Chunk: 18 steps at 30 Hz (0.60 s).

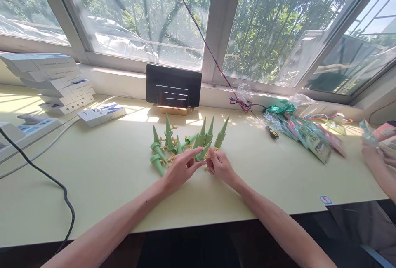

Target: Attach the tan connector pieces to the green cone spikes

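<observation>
My left hand (pixel 182 164) pinches a green plastic watering spike (pixel 203 152) between thumb and fingers, its point tilted up and to the right. Right beside it, my right hand (pixel 220 164) is closed near the spike, its fingers curled; what they hold is hidden. More green spikes stand or lie around my hands, such as an upright one (pixel 221 132) behind my right hand and a lying one (pixel 157 163) to the left. Small yellow tap-like pieces (pixel 174 128) are scattered among them.
A tablet with a phone on a stand (pixel 173 86) is at the window. White boxes (pixel 62 80) are stacked at left, near a power strip (pixel 31 134) and black cable (pixel 46 177). At right lie a yellow-black cutter (pixel 272 132) and bagged items (pixel 309 136); another person's hands (pixel 375 156) work there.
</observation>
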{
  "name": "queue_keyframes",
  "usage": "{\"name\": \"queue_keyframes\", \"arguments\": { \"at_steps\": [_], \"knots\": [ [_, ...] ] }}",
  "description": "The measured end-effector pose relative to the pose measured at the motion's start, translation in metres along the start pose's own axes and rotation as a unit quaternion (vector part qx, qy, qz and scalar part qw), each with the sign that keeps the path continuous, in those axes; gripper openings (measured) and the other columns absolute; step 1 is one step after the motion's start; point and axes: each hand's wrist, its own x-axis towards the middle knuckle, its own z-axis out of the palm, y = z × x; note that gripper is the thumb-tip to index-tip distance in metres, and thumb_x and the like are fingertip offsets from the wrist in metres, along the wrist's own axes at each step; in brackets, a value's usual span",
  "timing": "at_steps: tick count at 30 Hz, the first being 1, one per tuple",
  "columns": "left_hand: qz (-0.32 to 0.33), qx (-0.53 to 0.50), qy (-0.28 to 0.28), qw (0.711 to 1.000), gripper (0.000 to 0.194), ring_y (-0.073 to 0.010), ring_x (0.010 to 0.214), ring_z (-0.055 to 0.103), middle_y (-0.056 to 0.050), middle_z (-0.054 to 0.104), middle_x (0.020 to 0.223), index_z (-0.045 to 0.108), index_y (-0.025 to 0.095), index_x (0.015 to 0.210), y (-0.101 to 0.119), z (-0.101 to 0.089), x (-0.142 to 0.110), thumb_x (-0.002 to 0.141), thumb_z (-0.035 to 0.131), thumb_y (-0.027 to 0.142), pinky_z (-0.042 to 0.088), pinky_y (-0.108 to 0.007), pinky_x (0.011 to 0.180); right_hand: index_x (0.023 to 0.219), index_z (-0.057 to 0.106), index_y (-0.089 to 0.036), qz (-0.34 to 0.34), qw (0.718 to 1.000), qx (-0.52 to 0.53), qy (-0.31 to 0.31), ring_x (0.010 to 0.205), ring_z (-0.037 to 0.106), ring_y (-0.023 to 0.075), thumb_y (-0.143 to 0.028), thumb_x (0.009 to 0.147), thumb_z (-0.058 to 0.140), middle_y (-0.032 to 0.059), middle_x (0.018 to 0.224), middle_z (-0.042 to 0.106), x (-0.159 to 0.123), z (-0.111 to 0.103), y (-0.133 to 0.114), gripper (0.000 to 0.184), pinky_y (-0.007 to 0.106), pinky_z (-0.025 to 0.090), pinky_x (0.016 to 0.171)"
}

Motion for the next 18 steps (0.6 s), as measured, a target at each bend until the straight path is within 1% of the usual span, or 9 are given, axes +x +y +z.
{"name": "queue_keyframes", "arguments": {
  "at_steps": [3, 5, 8, 11, 15, 18],
  "knots": [
    [0.017, 0.010, 0.001, 1.000, 0.034, -0.0062, 0.045, 0.044, 0.003, 0.060, 0.064, 0.064, 0.019, 0.122, 0.0007, -0.0005, 0.0002, 0.092, 0.065, 0.035, 0.045, -0.018, 0.049, 0.049, 0.043, -0.021, 0.021, 0.999, 0.022, -0.010, 0.032, 0.031, 0.0083, -0.072, 0.090, 0.044, -0.0056, 0.037, 0.032, 0.0003, 0.0002, -0.0054, 0.066, 0.025, 0.029, 0.037],
    [0.026, 0.020, -0.003, 0.999, 0.033, -0.0062, 0.045, 0.044, 0.002, 0.063, 0.068, 0.065, 0.020, 0.122, 0.0014, -0.0012, 0.0006, 0.092, 0.064, 0.033, 0.047, -0.019, 0.051, 0.047, 0.043, -0.021, 0.028, 0.999, 0.027, -0.015, 0.032, 0.032, 0.0084, -0.069, 0.091, 0.046, -0.0053, 0.036, 0.033, 0.0002, 0.0000, -0.0082, 0.065, 0.025, 0.029, 0.037],
    [0.034, 0.030, -0.013, 0.999, 0.030, -0.0063, 0.046, 0.045, 0.000, 0.066, 0.073, 0.065, 0.022, 0.122, 0.0018, -0.0019, 0.0004, 0.094, 0.062, 0.032, 0.049, -0.020, 0.054, 0.044, 0.042, -0.021, 0.037, 0.998, 0.043, -0.023, 0.031, 0.032, 0.0082, -0.060, 0.092, 0.049, -0.0052, 0.035, 0.033, -0.0003, -0.0009, -0.0097, 0.062, 0.025, 0.027, 0.036],
    [0.042, 0.033, -0.016, 0.998, 0.031, -0.0064, 0.046, 0.045, -0.001, 0.067, 0.075, 0.065, 0.022, 0.123, 0.0011, -0.0009, -0.0007, 0.094, 0.061, 0.032, 0.049, -0.020, 0.055, 0.041, 0.040, -0.021, 0.045, 0.996, 0.064, -0.036, 0.030, 0.032, 0.0079, -0.050, 0.094, 0.047, -0.0055, 0.033, 0.032, -0.0005, -0.0026, -0.0080, 0.060, 0.024, 0.024, 0.036],
    [0.046, 0.030, -0.008, 0.998, 0.033, -0.0059, 0.044, 0.042, 0.002, 0.064, 0.069, 0.063, 0.020, 0.124, 0.0008, 0.0023, -0.0011, 0.094, 0.062, 0.033, 0.045, -0.018, 0.051, 0.040, 0.038, -0.020, 0.051, 0.995, 0.075, -0.052, 0.030, 0.034, 0.0077, -0.041, 0.095, 0.043, -0.0046, 0.033, 0.033, -0.0003, -0.0045, -0.0061, 0.059, 0.024, 0.024, 0.038],
    [0.042, 0.015, 0.002, 0.999, 0.034, -0.0058, 0.043, 0.041, 0.006, 0.057, 0.060, 0.062, 0.018, 0.123, 0.0021, 0.0034, 0.0009, 0.092, 0.064, 0.032, 0.042, -0.017, 0.048, 0.039, 0.038, -0.020, 0.054, 0.995, 0.073, -0.044, 0.030, 0.033, 0.0073, -0.043, 0.096, 0.042, -0.0043, 0.032, 0.034, 0.0001, -0.0035, -0.0081, 0.061, 0.024, 0.025, 0.040]
  ]
}}
